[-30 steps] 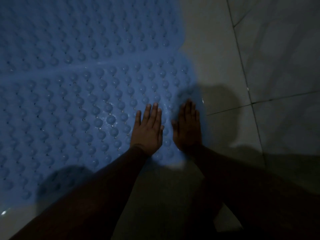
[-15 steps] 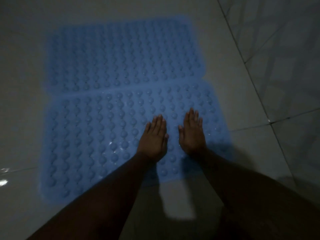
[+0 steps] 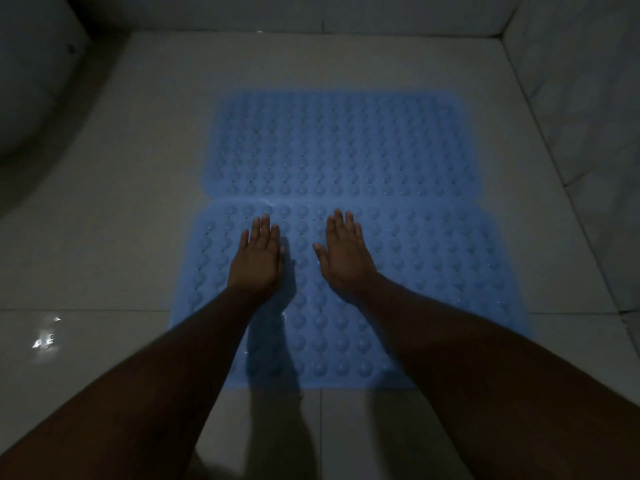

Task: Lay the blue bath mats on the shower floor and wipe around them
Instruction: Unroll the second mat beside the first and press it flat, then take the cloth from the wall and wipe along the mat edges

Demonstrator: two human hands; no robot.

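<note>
Two blue studded bath mats lie flat on the pale tiled shower floor (image 3: pixel 104 258), edge to edge. The far mat (image 3: pixel 339 143) reaches toward the back wall; the near mat (image 3: pixel 433 271) lies closer to me. My left hand (image 3: pixel 258 259) rests palm down on the near mat's left part, fingers together and pointing away. My right hand (image 3: pixel 346 256) lies flat beside it, a short gap between them. Neither hand holds anything. My forearms cover part of the near mat's front edge.
A tiled wall (image 3: pixel 581 116) rises on the right and another along the back (image 3: pixel 311 12). A dark curved object (image 3: pixel 31 91) fills the upper left corner. A light glare (image 3: pixel 45 339) shows on the wet floor at left.
The view has pulled back and up, so both mats and the walls now show. My hands have shifted from the near mat's right front corner to its left middle and spread further apart.
</note>
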